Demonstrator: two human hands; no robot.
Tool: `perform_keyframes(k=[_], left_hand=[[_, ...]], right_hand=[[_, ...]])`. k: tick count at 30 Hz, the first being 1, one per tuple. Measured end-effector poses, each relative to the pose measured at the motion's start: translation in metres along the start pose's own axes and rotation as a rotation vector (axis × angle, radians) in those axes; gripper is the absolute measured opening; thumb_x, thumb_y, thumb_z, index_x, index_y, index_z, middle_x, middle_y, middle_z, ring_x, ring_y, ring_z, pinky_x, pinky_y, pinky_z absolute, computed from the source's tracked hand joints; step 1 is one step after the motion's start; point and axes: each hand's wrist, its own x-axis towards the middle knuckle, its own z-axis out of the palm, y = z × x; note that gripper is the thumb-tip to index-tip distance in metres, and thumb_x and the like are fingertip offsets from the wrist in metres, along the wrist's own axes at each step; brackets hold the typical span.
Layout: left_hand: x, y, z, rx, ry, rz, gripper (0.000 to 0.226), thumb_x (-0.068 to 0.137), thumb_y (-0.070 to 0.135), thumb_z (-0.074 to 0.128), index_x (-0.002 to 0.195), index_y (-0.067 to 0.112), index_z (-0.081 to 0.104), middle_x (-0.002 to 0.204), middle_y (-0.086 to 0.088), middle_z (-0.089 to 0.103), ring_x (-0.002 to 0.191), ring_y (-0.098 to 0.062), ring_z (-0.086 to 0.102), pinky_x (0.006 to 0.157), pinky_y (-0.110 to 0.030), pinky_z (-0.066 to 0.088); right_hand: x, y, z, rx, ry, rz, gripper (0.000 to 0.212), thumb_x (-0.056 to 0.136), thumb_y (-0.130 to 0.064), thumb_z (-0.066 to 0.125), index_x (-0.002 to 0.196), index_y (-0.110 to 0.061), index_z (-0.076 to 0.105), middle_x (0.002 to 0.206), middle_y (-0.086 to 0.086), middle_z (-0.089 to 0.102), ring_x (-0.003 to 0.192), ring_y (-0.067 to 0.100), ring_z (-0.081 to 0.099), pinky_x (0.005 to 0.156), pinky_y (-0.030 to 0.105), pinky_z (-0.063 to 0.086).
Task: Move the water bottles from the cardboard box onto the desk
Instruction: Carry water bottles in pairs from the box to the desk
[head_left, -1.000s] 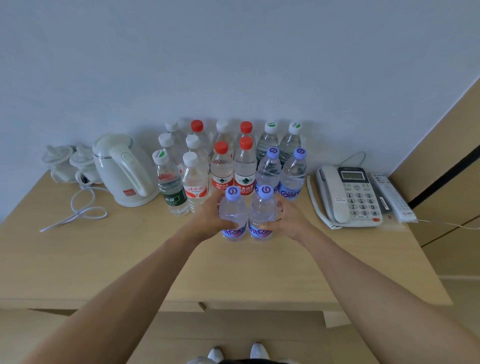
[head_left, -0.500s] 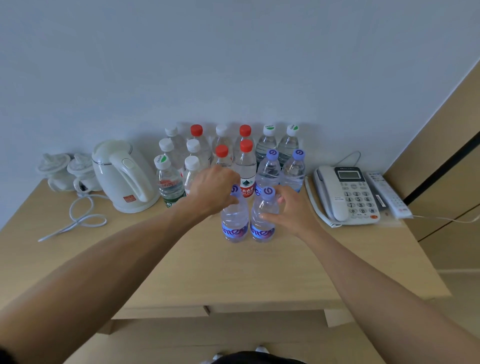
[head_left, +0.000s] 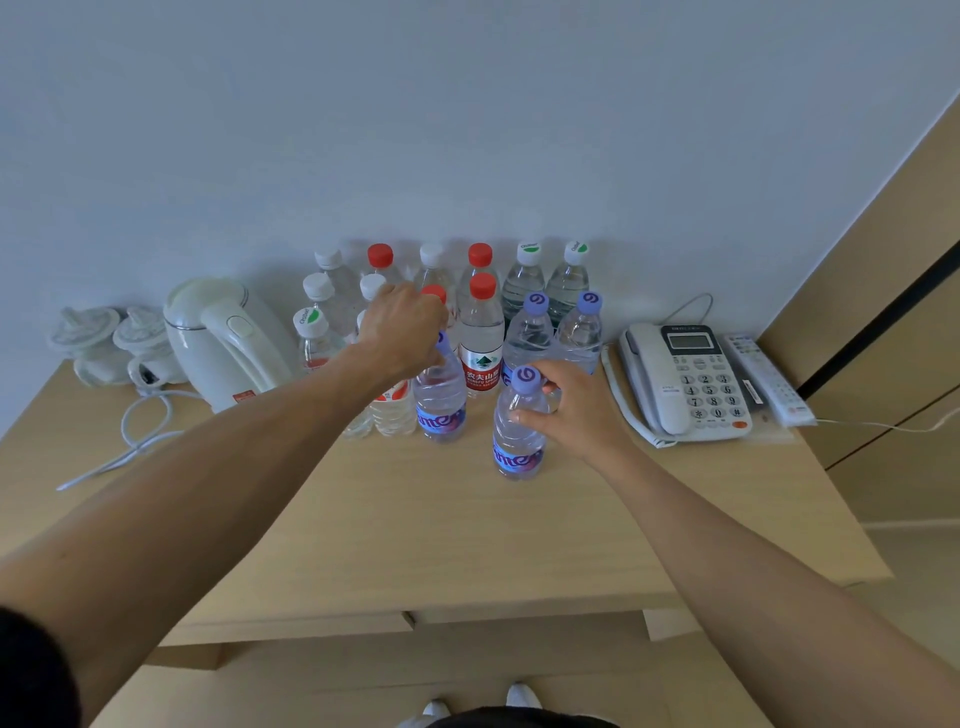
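Observation:
Several water bottles (head_left: 480, 332) with white, red, green-marked and purple caps stand in rows at the back of the wooden desk (head_left: 415, 525). My left hand (head_left: 402, 325) grips the top of one purple-capped bottle (head_left: 440, 402) from above, hiding most of its cap. My right hand (head_left: 571, 408) holds a second purple-capped bottle (head_left: 517, 436) by its neck and shoulder, a little nearer me and apart from the first. No cardboard box is in view.
A white kettle (head_left: 228, 340) with its cord (head_left: 140, 431) and two wrapped cups (head_left: 111, 340) stand at the left. A white telephone (head_left: 685, 382) and a remote (head_left: 766, 379) lie at the right. Wooden panelling rises at the far right.
The two purple-capped bottles stood side by side; now they are apart. My left hand has come over the top of its bottle and my right hand has drawn its bottle toward me.

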Motion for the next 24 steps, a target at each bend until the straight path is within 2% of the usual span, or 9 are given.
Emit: perform_keyframes(k=[3, 7, 9, 13, 16, 19, 24], left_hand=[[0.003, 0.0, 0.0, 0.025, 0.021, 0.018, 0.032, 0.085, 0.037, 0.077, 0.109, 0.016, 0.075, 0.094, -0.009, 0.066, 0.097, -0.026, 0.054, 0.087, -0.034, 0.04], [0.001, 0.0, 0.002, 0.047, 0.028, 0.017, 0.027, 0.086, 0.035, 0.075, 0.108, 0.019, 0.074, 0.09, -0.006, 0.061, 0.088, -0.022, 0.043, 0.081, -0.031, 0.033], [0.0, -0.001, 0.003, 0.056, 0.009, 0.02, 0.029, 0.085, 0.036, 0.076, 0.109, 0.02, 0.073, 0.091, -0.005, 0.062, 0.092, -0.023, 0.047, 0.084, -0.032, 0.036], [-0.002, -0.004, 0.001, 0.037, -0.028, 0.033, 0.04, 0.082, 0.043, 0.077, 0.117, 0.024, 0.07, 0.097, -0.004, 0.066, 0.102, -0.025, 0.053, 0.09, -0.035, 0.039], [-0.002, -0.008, -0.002, -0.018, -0.022, 0.018, 0.053, 0.078, 0.052, 0.078, 0.124, 0.026, 0.067, 0.104, -0.003, 0.069, 0.109, -0.026, 0.053, 0.094, -0.038, 0.037], [-0.003, -0.018, -0.006, -0.04, 0.006, -0.01, 0.052, 0.077, 0.058, 0.076, 0.119, 0.028, 0.067, 0.104, 0.002, 0.069, 0.11, -0.024, 0.051, 0.095, -0.04, 0.036], [-0.007, -0.025, -0.011, -0.01, 0.021, -0.01, 0.047, 0.08, 0.059, 0.073, 0.116, 0.03, 0.068, 0.103, 0.005, 0.069, 0.107, -0.022, 0.051, 0.091, -0.039, 0.036]], right_hand=[[0.001, 0.0, 0.0, 0.01, 0.0, 0.005, 0.043, 0.074, -0.026, 0.084, 0.111, -0.024, 0.064, 0.107, -0.008, 0.064, 0.098, 0.012, 0.058, 0.083, 0.025, 0.045], [0.001, -0.001, -0.005, -0.037, -0.029, -0.024, 0.043, 0.072, -0.025, 0.085, 0.11, -0.019, 0.066, 0.104, -0.006, 0.066, 0.098, 0.017, 0.059, 0.088, 0.039, 0.051], [0.002, -0.003, -0.007, -0.054, -0.026, -0.037, 0.041, 0.071, -0.024, 0.086, 0.107, -0.017, 0.066, 0.1, -0.005, 0.068, 0.095, 0.017, 0.061, 0.087, 0.043, 0.052], [0.007, -0.012, -0.01, -0.131, -0.03, -0.04, 0.036, 0.072, -0.022, 0.084, 0.102, -0.019, 0.064, 0.092, -0.007, 0.068, 0.088, 0.019, 0.063, 0.081, 0.045, 0.054], [0.013, -0.019, -0.01, -0.164, -0.033, -0.045, 0.033, 0.072, -0.021, 0.084, 0.097, -0.018, 0.063, 0.087, -0.007, 0.066, 0.085, 0.019, 0.062, 0.078, 0.038, 0.052], [0.024, -0.026, -0.008, -0.181, -0.043, -0.046, 0.033, 0.072, -0.019, 0.084, 0.098, -0.014, 0.064, 0.087, -0.001, 0.067, 0.084, 0.022, 0.062, 0.075, 0.033, 0.048], [0.053, -0.041, 0.0, -0.26, -0.059, -0.04, 0.032, 0.075, -0.018, 0.083, 0.096, -0.006, 0.062, 0.089, 0.008, 0.064, 0.084, 0.027, 0.058, 0.073, 0.036, 0.045]])
